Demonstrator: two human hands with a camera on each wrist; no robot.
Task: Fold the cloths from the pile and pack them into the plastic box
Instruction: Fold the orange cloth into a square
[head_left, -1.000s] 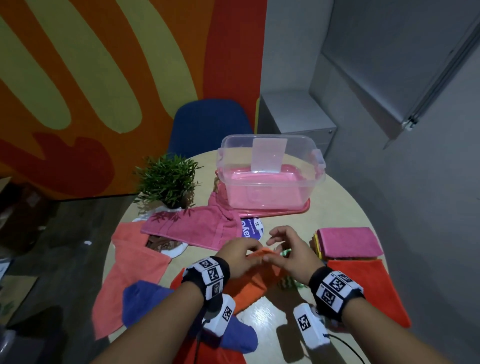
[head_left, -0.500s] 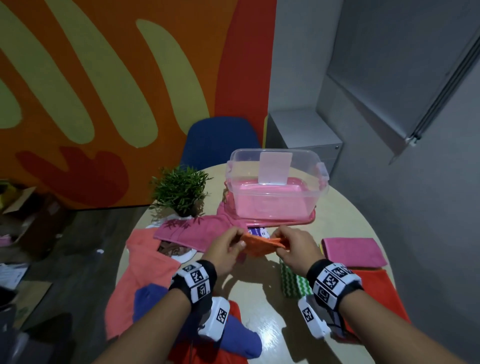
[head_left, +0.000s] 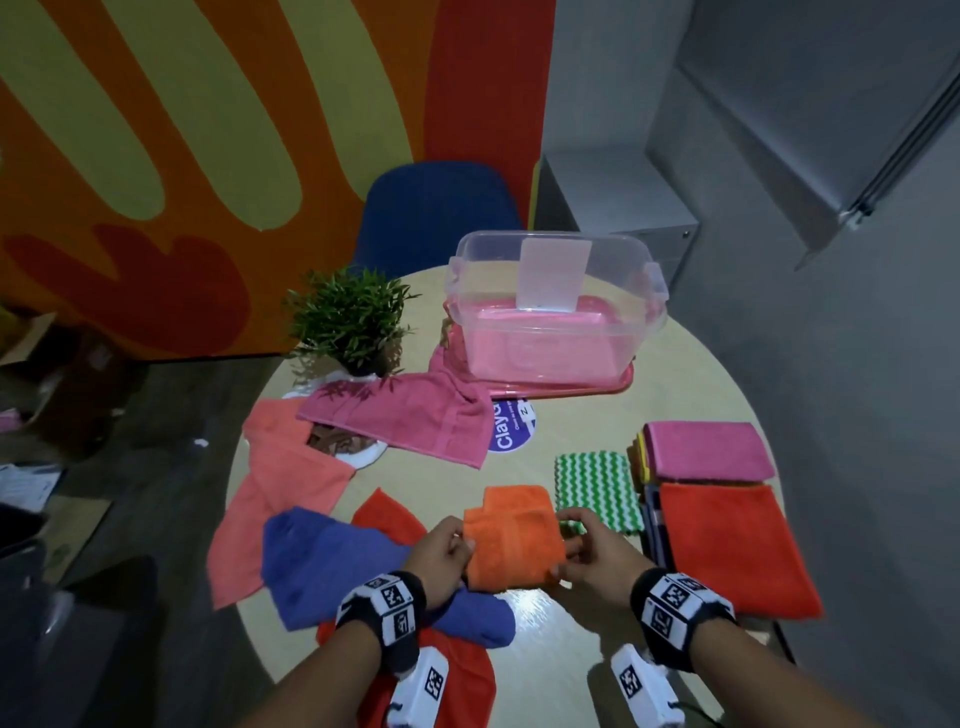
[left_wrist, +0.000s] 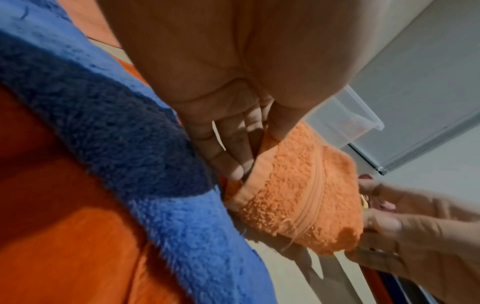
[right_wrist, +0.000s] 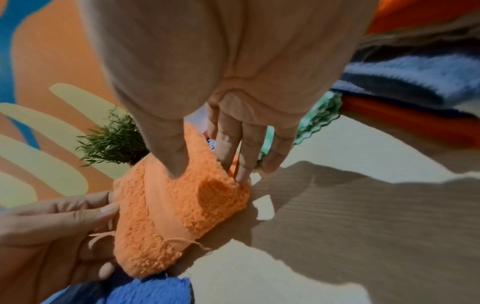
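A folded orange cloth (head_left: 511, 538) hangs just above the round table (head_left: 571, 654), held by both hands. My left hand (head_left: 441, 553) pinches its left edge, thumb on top and fingers (left_wrist: 228, 152) below. My right hand (head_left: 592, 551) pinches the right edge the same way, thumb (right_wrist: 171, 152) on the terry. The orange cloth (left_wrist: 298, 191) (right_wrist: 166, 216) shows a woven band. The clear plastic box (head_left: 558, 306) stands at the table's far side on a pink lid. Unfolded cloths lie left: a blue one (head_left: 337, 566), a salmon one (head_left: 280, 499), a pink one (head_left: 410, 415).
A stack of folded cloths sits on the right: a pink one (head_left: 706, 451) and a red one (head_left: 732, 551), with a green zigzag cloth (head_left: 595, 491) beside them. A potted plant (head_left: 350, 322) stands at the back left. A blue chair (head_left: 436, 213) is behind the table.
The view tilted down. Both hands drew the orange cloth nearer to me and lower; it now shows as a wider folded rectangle instead of a thin bunched strip.
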